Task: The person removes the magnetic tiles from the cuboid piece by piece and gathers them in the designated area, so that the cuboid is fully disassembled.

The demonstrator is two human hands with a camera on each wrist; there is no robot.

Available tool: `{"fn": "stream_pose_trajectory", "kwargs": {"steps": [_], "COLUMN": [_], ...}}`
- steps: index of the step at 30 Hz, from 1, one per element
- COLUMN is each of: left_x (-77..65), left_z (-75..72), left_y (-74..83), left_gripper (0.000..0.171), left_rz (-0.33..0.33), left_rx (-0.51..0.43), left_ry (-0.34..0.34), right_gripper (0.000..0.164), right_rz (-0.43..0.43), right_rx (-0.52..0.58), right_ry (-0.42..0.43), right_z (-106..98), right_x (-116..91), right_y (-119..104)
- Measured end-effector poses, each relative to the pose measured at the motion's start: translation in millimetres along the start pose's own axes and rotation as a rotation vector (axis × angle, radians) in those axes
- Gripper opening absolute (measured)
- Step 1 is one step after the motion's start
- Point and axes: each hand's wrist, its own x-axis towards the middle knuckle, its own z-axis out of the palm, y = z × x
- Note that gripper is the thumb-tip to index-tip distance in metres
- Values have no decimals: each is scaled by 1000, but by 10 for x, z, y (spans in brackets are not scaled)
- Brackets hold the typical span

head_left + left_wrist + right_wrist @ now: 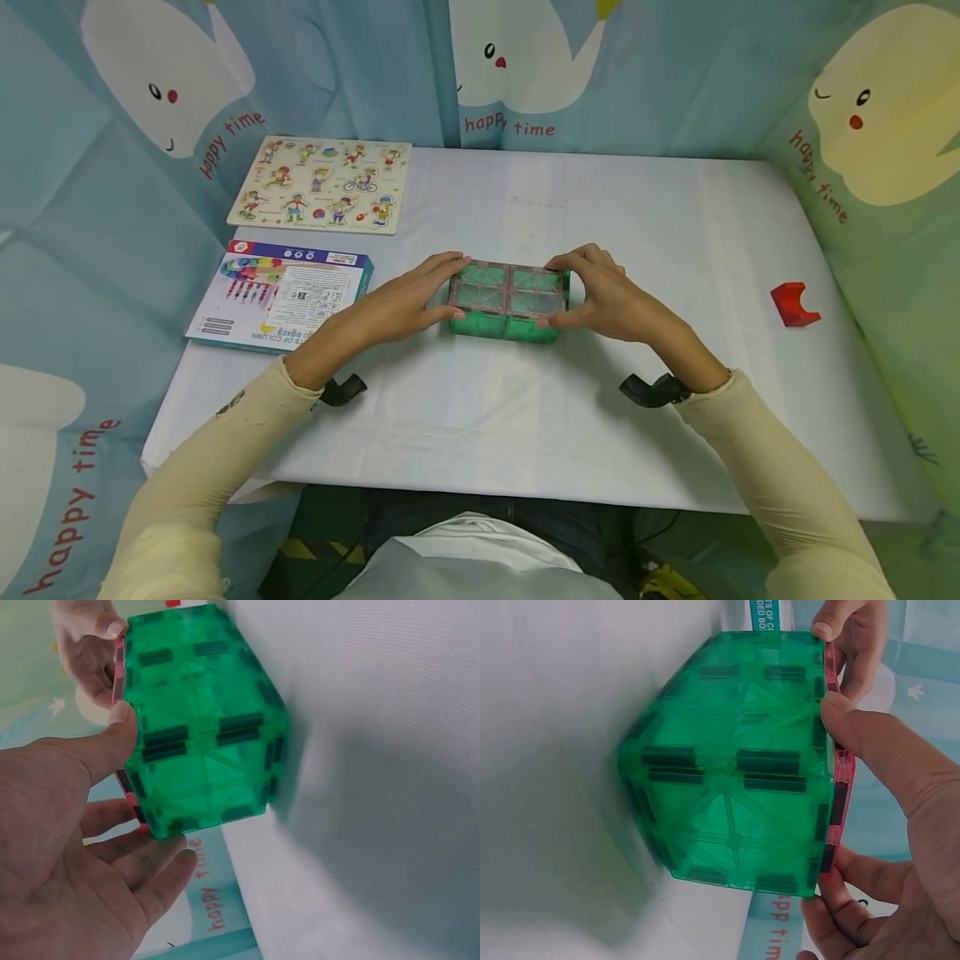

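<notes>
A box of translucent magnetic tiles (504, 327) stands on the white table, its green side walls (206, 776) meeting at the corners. Two pink-red tiles (481, 288) lie side by side across its top, their edge (841, 802) showing in the right wrist view. My left hand (408, 302) grips the top at the left end, thumb on the near edge and fingers round the far side. At the opposite end my right hand (603, 293) holds it the same way, thumb (847, 720) near the top rim.
A red block with a curved cutout (792, 305) lies at the table's right side. On the left are a flat printed box (300, 304) and, behind it, a picture puzzle board (322, 185). Patterned curtains (360, 75) hang around the table.
</notes>
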Motion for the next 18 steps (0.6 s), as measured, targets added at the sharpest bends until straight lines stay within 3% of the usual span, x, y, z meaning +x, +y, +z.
{"fn": "stream_pose_trajectory", "kwargs": {"steps": [11,18], "left_x": [-14,-5], "left_z": [-12,-1], "left_y": [23,3], "left_gripper": [82,81], "left_rz": [-8,0], "left_rx": [2,-2], "left_ry": [-5,-2], "right_gripper": [74,76], "right_rz": [-55,-63], "right_rx": [-92,-38], "right_ry": [62,83], "right_z": [-24,-167], "right_x": [-67,-123], "right_y": [-109,-60]}}
